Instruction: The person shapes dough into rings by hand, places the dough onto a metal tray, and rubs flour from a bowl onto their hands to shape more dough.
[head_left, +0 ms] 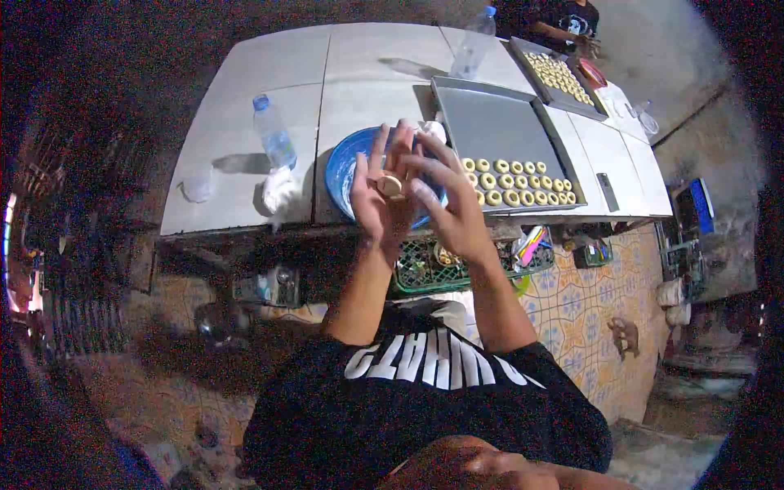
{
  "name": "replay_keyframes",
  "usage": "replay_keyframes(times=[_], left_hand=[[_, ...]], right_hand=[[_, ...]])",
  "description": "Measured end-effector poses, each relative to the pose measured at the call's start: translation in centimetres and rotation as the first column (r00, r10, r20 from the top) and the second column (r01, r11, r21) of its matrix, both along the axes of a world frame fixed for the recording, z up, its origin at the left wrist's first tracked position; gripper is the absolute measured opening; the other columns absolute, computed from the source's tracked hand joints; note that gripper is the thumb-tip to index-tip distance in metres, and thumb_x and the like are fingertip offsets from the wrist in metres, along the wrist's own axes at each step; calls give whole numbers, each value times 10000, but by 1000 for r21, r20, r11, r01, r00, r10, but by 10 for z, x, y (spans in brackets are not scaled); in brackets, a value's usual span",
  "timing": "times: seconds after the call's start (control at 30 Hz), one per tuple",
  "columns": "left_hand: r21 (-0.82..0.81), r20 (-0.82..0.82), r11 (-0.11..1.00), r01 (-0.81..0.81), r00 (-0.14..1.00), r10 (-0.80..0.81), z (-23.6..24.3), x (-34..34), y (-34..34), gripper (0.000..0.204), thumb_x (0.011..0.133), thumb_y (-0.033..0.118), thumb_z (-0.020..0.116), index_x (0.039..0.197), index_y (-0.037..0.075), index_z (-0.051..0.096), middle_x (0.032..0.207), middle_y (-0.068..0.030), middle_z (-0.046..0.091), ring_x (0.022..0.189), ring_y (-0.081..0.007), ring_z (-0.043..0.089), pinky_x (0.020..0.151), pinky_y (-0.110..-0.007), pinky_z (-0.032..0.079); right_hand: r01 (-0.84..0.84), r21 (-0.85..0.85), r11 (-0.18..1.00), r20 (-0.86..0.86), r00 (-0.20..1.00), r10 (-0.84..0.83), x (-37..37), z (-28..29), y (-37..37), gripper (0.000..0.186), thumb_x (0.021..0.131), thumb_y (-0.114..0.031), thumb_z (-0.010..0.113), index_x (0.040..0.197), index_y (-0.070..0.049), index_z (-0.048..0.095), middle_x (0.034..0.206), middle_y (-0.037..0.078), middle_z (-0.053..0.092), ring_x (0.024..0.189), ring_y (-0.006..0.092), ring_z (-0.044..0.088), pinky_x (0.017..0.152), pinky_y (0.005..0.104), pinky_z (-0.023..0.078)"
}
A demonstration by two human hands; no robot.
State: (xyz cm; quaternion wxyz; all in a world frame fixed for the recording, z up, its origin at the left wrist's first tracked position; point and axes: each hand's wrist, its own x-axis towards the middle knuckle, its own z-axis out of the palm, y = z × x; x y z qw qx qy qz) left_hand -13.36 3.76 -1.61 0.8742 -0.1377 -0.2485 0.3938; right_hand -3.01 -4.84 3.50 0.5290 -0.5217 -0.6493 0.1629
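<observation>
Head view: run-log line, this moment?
left hand: pale round piece at open palm; right hand: fingers spread, alongside; nearer tray: pale rounds in rows

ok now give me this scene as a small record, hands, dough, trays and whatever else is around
left hand: open, palm up, small round dough piece on it
right hand: fingers spread close by; contact with the piece unclear
basin: blue, beneath the hands
near tray: dough rings in rows at its near end
far tray: many small pale pieces
bottles: two, clear plastic, blue caps
co-worker: beyond the far tray
</observation>
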Motion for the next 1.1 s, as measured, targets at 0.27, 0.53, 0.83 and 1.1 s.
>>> replay_keyframes(times=[0.27, 0.53, 0.83, 1.1], left_hand=[[507, -522, 810, -294, 643, 561, 28, -9, -8, 611, 1102, 443, 292, 1511, -9, 341, 1584, -248, 365, 1512, -300, 311, 1260, -433, 232], [632, -472, 713, -304, 579, 665, 33, -10, -12, 603, 1107, 440, 273, 1515, 1, 336, 1602, -239, 336, 1521, -293, 292, 1268, -442, 196], [448, -574, 856, -259, 650, 497, 31, -10, -10, 583, 1105, 440, 274, 1491, 13, 364, 1579, -231, 382, 1507, -296, 322, 1259, -410, 249], [489, -580, 839, -239, 630, 517, 18, -3, -3, 568, 1102, 450, 286, 1478, 32, 369, 1578, -227, 391, 1506, -293, 331, 1249, -405, 248]], right_hand=[[59, 88, 994, 262, 962, -81, -11, -6, -22, 442, 753, -1, 774, 1180, -103, 715, 1164, 113, 677, 1069, 311, 637, 934, 410, 504], [114, 157, 981, 360, 918, -164, -26, 3, -25, 402, 800, -17, 770, 1189, -114, 739, 1064, 115, 691, 957, 301, 671, 829, 397, 539], [72, 273, 959, 430, 883, -188, -18, -7, -20, 287, 741, -169, 799, 1017, -147, 728, 1108, 42, 685, 996, 292, 646, 843, 429, 532], [109, 153, 982, 287, 946, -149, -20, -9, -22, 240, 740, -26, 826, 947, -47, 706, 1049, 123, 723, 960, 302, 681, 834, 387, 553]])
